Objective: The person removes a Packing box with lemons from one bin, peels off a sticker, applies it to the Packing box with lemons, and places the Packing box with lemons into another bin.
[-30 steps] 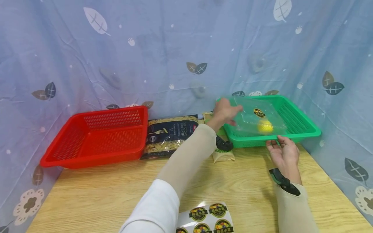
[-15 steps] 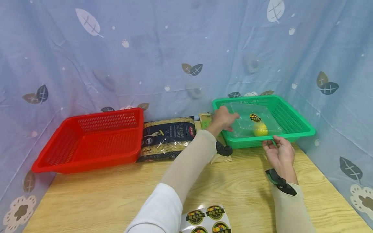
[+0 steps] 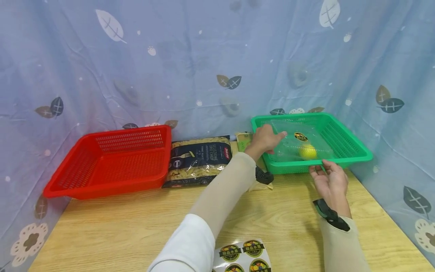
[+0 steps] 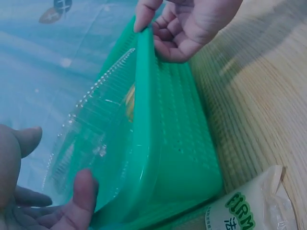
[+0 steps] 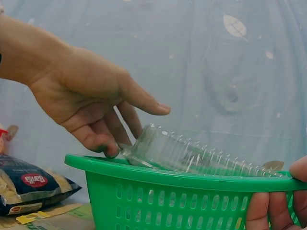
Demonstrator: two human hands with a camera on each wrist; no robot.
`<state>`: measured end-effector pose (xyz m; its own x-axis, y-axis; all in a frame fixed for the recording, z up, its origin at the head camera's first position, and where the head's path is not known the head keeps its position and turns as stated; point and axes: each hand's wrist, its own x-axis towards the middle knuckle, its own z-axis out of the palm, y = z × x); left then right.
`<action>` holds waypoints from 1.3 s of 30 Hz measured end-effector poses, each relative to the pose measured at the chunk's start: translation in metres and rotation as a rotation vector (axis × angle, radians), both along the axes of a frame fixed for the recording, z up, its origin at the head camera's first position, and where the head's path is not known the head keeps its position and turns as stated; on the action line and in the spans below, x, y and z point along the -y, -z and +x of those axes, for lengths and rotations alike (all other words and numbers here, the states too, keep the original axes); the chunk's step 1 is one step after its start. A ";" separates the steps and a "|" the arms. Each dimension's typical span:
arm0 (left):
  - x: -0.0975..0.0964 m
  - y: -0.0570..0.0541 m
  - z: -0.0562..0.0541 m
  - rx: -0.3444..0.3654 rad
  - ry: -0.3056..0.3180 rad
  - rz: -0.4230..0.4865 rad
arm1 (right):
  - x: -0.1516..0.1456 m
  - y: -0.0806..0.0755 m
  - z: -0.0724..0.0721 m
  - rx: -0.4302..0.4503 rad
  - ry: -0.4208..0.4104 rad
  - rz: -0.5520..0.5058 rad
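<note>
Clear box (image 3: pixel 299 145) now lower in green basket (image 3: pixel 350 141).

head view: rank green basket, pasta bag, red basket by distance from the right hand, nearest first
1. green basket: far right of the table; the right hand touches its near rim.
2. pasta bag: middle back of the table, beyond the left forearm.
3. red basket: far left, the farthest of the three.
</note>
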<state>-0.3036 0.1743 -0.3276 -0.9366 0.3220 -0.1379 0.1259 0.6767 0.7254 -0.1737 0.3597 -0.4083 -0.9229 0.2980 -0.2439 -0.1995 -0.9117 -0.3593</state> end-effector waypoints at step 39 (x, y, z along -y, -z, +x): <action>0.038 0.005 0.011 -0.047 0.128 0.166 | 0.001 0.004 0.004 0.072 0.053 -0.018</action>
